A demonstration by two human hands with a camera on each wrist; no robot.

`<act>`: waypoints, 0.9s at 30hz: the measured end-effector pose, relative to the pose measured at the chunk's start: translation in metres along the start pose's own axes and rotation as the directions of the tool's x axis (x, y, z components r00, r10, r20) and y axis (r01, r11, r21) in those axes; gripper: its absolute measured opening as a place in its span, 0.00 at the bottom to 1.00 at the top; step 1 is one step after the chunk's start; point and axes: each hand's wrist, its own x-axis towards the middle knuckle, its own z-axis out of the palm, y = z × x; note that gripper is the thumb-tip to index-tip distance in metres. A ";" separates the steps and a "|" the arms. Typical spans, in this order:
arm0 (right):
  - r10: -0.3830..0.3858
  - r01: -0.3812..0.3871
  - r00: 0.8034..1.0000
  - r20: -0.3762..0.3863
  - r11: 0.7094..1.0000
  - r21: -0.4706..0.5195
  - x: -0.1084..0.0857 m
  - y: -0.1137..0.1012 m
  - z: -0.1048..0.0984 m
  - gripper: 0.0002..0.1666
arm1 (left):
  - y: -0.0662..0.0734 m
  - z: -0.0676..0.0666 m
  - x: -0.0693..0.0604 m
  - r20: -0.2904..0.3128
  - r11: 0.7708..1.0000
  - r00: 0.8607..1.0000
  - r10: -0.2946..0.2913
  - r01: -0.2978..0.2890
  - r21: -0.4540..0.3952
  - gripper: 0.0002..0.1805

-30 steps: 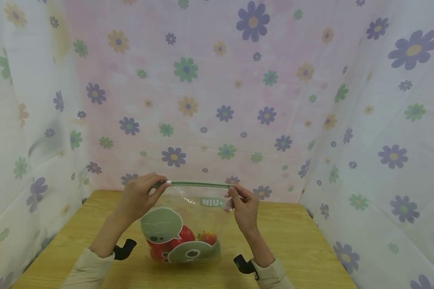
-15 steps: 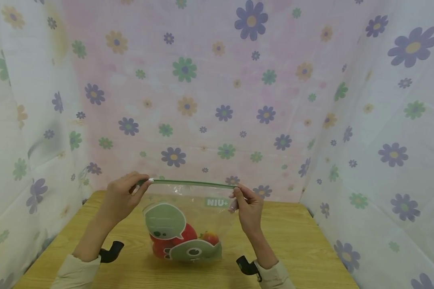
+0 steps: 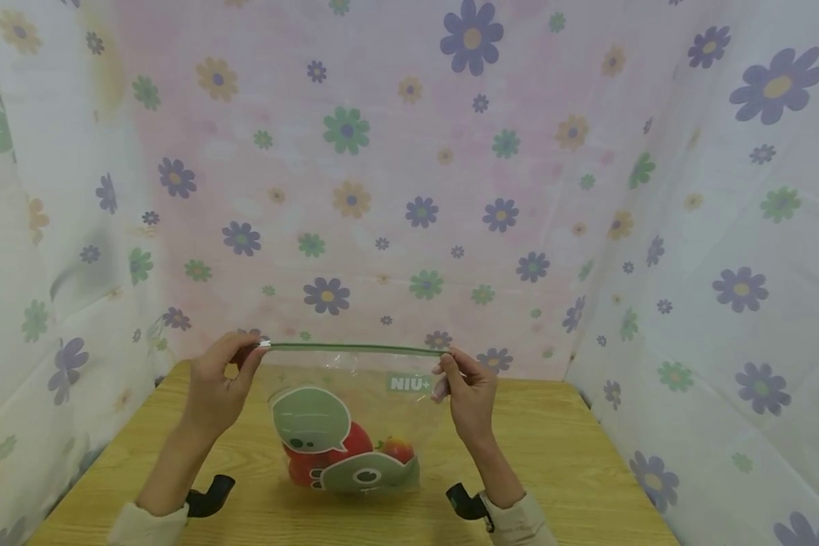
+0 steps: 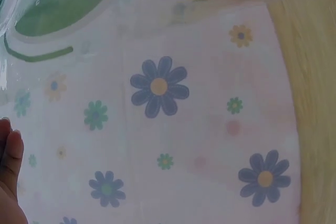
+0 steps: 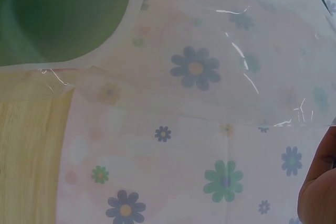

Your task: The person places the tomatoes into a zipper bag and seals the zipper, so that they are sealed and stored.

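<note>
A clear zip bag (image 3: 355, 383) with a green zip strip (image 3: 362, 348) along its top hangs stretched between both hands in the head view. My left hand (image 3: 213, 390) pinches the white slider (image 3: 265, 344) at the strip's left end. With thumb and fingers, my right hand (image 3: 471, 394) grips the strip's right end. Inside the bag, low down, lie red fruits (image 3: 361, 440), partly hidden by green cartoon prints; one reddish-orange fruit (image 3: 397, 450) has a green leafy top. Whether the bag's bottom touches the table cannot be told. Both wrist views show only part of each hand.
A wooden table (image 3: 553, 455) lies below the bag. Flower-patterned cloth (image 3: 382, 152) stands behind it and on both sides. A black curved piece sits at each wrist, the left one (image 3: 211, 497) and the right one (image 3: 465, 502).
My left hand has moved left with the white slider, along the green strip to its left end. My right hand and the bag have shifted slightly right.
</note>
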 end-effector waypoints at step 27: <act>0.155 -0.157 0.986 0.057 0.987 0.028 0.001 -0.034 -0.006 0.09 | 0.040 0.020 -0.001 -0.025 0.813 0.873 -0.488 0.444 -0.377 0.08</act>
